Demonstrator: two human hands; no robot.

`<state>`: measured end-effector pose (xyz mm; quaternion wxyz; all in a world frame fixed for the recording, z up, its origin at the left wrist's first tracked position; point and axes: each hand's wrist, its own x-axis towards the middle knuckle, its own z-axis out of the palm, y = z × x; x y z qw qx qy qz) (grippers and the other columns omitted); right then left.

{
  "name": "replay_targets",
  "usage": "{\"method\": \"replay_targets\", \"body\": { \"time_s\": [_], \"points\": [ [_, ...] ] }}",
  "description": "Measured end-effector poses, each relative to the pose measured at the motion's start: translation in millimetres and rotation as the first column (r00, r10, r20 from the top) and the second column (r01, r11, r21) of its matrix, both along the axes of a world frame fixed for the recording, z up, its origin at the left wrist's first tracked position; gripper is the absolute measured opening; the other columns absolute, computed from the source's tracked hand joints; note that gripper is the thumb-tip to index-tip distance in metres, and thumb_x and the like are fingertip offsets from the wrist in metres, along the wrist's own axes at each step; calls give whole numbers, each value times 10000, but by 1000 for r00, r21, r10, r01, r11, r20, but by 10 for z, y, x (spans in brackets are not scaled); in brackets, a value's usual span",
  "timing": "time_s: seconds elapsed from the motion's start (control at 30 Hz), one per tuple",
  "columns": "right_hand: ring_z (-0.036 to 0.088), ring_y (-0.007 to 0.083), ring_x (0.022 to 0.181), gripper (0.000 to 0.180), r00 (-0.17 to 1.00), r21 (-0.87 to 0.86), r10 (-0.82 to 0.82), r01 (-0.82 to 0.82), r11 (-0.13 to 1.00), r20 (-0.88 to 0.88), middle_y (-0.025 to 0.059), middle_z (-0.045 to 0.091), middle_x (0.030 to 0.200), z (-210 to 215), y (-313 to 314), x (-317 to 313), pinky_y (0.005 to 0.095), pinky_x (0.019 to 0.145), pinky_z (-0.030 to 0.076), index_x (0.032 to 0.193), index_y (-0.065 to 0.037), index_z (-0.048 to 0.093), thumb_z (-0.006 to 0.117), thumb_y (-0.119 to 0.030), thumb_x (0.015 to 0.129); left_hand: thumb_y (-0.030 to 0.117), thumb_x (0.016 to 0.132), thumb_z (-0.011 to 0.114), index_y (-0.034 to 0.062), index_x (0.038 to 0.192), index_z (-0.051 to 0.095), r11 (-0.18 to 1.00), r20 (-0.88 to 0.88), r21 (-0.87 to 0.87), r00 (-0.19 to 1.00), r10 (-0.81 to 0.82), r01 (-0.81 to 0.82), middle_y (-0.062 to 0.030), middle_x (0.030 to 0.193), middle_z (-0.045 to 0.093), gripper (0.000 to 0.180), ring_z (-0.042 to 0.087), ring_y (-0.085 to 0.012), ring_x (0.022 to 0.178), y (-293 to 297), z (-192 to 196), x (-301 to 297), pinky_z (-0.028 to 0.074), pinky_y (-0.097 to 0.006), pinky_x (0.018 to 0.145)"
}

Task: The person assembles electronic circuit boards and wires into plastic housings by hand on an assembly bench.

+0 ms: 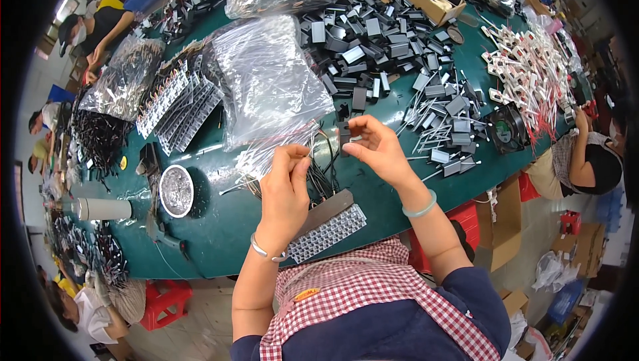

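Note:
My right hand (pixel 377 150) pinches a small dark grey housing (pixel 344 138) between thumb and fingers, above the green table (pixel 229 241). Just left of it, my left hand (pixel 287 184) is closed, thumb against fingertips; whatever they hold is too small to make out. Below and between the hands, thin dark wires (pixel 323 169) run down toward a grey bar (pixel 324 216). Against that bar, near the table's front edge, lies a panel of small circuit boards (pixel 329 234). White leads (pixel 269 159) spread beyond my left hand, by the mouth of a clear plastic bag (pixel 273 71).
A heap of dark housings (pixel 373 34) fills the far middle. Housings with white leads (pixel 452 111) lie to the right, beside a black fan (pixel 508 126) and white connectors with red wires (pixel 526 71). Leftward stand a bowl (pixel 176 191) and white cylinder (pixel 104 209). Other people sit around.

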<state>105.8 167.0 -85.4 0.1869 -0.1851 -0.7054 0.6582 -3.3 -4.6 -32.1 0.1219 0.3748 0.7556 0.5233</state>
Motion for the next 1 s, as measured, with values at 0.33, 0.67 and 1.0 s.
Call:
{"method": "replay_targets", "body": {
  "time_s": [0.33,0.67,1.0],
  "points": [
    [585,76,751,284,971,-703,-204,56,709,-128,10,619,901,331,-365,-113,229,550,432,1155,-36,557,596,-232,954,18,877,645,4,992,674,994,-127,106,992,-21,35,-76,695,619,119,522,-117,511,30,194,173,405,-258,478],
    [577,65,765,282,935,-637,-334,189,748,-116,12,596,911,409,-482,-136,213,513,453,1095,-27,554,693,-159,888,11,863,651,-3,950,663,993,-179,111,984,-19,39,-103,741,654,88,576,-163,533,60,114,174,438,-272,492],
    [545,52,638,344,906,-428,-397,304,851,-148,37,597,873,424,-499,-111,190,473,432,1084,23,554,745,-119,836,41,876,639,-4,906,645,999,-135,45,991,-19,26,-128,697,655,53,645,-194,550,40,165,177,490,-281,509]
  ]
}}
